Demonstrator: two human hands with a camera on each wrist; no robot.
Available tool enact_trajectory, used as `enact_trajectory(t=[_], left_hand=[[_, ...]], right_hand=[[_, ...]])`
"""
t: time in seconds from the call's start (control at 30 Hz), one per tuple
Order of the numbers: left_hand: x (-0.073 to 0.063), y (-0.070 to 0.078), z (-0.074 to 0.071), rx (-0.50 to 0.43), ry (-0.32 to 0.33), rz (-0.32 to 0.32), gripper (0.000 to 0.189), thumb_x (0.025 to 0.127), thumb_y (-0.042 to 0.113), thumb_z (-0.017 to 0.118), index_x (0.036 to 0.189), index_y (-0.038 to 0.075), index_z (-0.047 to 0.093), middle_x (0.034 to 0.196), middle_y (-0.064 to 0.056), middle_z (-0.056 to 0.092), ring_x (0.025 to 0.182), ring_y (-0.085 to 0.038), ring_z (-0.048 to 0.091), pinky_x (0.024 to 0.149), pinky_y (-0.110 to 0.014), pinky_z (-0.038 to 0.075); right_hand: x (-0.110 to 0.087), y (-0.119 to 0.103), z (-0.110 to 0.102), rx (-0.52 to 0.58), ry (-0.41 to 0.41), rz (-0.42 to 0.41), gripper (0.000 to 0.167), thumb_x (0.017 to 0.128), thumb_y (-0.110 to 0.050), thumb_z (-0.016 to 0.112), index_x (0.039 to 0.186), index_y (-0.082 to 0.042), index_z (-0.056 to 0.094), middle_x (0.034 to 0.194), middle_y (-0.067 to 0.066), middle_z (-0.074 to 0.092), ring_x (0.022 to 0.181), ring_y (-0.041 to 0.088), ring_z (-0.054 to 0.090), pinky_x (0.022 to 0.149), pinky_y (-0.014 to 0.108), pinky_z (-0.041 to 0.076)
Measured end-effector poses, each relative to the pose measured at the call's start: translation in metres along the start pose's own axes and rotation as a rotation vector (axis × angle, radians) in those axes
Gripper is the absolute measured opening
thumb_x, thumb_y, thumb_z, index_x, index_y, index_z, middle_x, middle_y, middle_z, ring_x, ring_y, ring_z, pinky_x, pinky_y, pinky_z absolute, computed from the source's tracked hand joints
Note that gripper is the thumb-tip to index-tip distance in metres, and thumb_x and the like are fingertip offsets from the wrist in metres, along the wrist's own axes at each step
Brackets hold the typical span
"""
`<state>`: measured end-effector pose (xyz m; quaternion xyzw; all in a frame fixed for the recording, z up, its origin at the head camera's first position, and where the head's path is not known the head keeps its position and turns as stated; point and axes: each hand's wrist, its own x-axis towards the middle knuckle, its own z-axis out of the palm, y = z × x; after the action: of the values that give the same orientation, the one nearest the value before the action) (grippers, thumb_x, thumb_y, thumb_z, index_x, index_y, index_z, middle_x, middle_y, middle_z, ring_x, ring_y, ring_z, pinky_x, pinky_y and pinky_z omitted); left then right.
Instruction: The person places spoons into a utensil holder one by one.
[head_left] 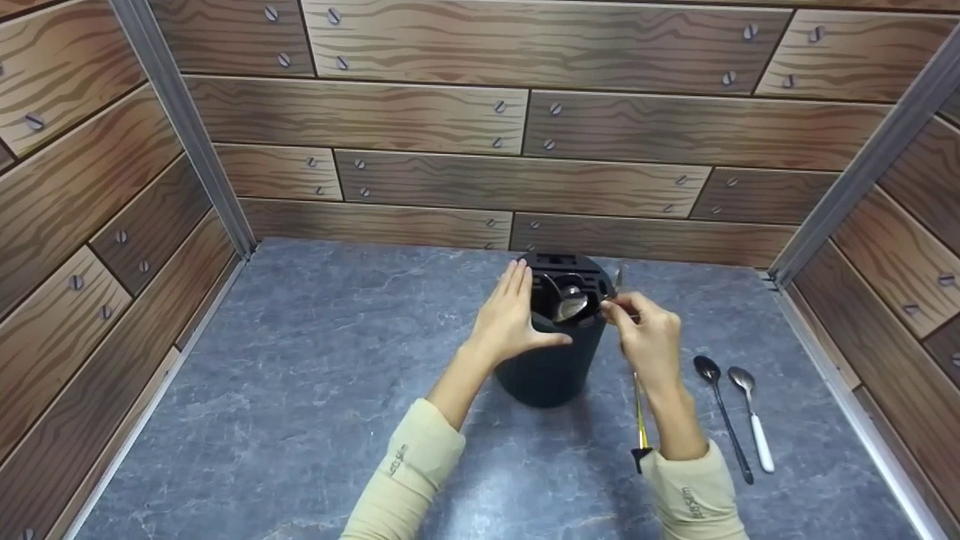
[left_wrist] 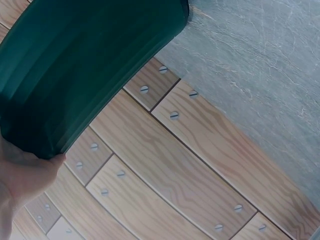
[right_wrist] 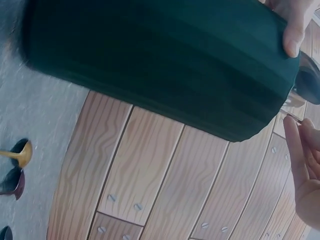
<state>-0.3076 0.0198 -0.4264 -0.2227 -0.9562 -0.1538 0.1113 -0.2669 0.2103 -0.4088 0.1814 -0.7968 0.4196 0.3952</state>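
Note:
A dark green utensil holder [head_left: 549, 371] with a black slotted top stands upright near the middle of the table. My left hand [head_left: 508, 319] rests against its left side near the rim, fingers straight and thumb spread across the front. At the right rim, my right hand [head_left: 651, 337] pinches a thin metal utensil [head_left: 619, 276] between thumb and fingertips; I cannot tell its kind. Shiny metal utensils, one with a rounded bowl [head_left: 571, 306], stick up inside the holder. The right wrist view shows the pinching fingertips [right_wrist: 290, 127] right beside the rim.
Right of the holder, a gold spoon [head_left: 640, 416] with a black end lies partly behind my right arm. Farther right lie a black spoon [head_left: 724, 412] and a white-handled spoon [head_left: 756, 424]. Wood-patterned walls [head_left: 420, 112] enclose the grey marbled table [head_left: 315, 360].

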Motion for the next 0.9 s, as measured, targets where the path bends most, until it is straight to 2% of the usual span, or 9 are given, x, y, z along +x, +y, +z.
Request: enact_trajectory(t=[0.23,0.4,0.7,0.8,0.9], left_hand=[[-0.001,0.000,-0.002,0.000,0.009,0.003,0.120,0.064,0.077,0.057,0.142,-0.006,0.021,0.149,-0.018,0.017,0.137,-0.026,0.008,0.108,-0.029,0.009],[-0.001,0.000,-0.002,-0.002,0.012,0.008,0.119,0.064,0.076,0.057,0.142,-0.007,0.021,0.149,-0.018,0.017,0.137,-0.025,0.008,0.108,-0.028,0.008],[-0.001,0.000,-0.001,0.007,0.003,0.009,0.119,0.065,0.077,0.056,0.142,-0.007,0.020,0.149,-0.018,0.016,0.137,-0.025,0.008,0.108,-0.028,0.006],[-0.001,0.000,-0.001,0.002,0.005,0.007,0.119,0.065,0.077,0.056,0.142,-0.006,0.020,0.149,-0.018,0.016,0.137,-0.026,0.008,0.108,-0.027,0.006],[-0.002,0.000,-0.001,0.000,0.004,0.006,0.119,0.065,0.076,0.056,0.142,-0.006,0.020,0.149,-0.018,0.015,0.137,-0.025,0.007,0.108,-0.028,0.006]], right_hand=[[-0.006,0.009,-0.009,-0.059,-0.018,-0.042,0.006,0.072,0.009,0.072,0.076,0.006,0.068,0.067,0.012,0.067,0.054,0.018,0.064,0.052,0.011,0.047],[-0.013,0.018,-0.014,-0.064,-0.019,0.015,0.005,0.074,0.008,0.071,0.077,0.006,0.068,0.067,0.012,0.067,0.054,0.021,0.064,0.051,0.011,0.046],[-0.026,0.039,-0.017,-0.225,0.015,0.084,0.005,0.076,-0.001,0.073,0.078,0.003,0.070,0.067,0.009,0.067,0.056,0.021,0.063,0.054,0.006,0.039],[-0.031,0.047,-0.016,-0.277,0.009,0.134,0.007,0.078,-0.003,0.072,0.078,0.003,0.070,0.067,0.010,0.067,0.057,0.023,0.064,0.053,0.015,0.043],[-0.038,0.055,-0.015,-0.325,-0.013,0.193,0.007,0.079,-0.004,0.070,0.079,0.003,0.070,0.068,0.013,0.067,0.058,0.025,0.064,0.053,0.031,0.048]])
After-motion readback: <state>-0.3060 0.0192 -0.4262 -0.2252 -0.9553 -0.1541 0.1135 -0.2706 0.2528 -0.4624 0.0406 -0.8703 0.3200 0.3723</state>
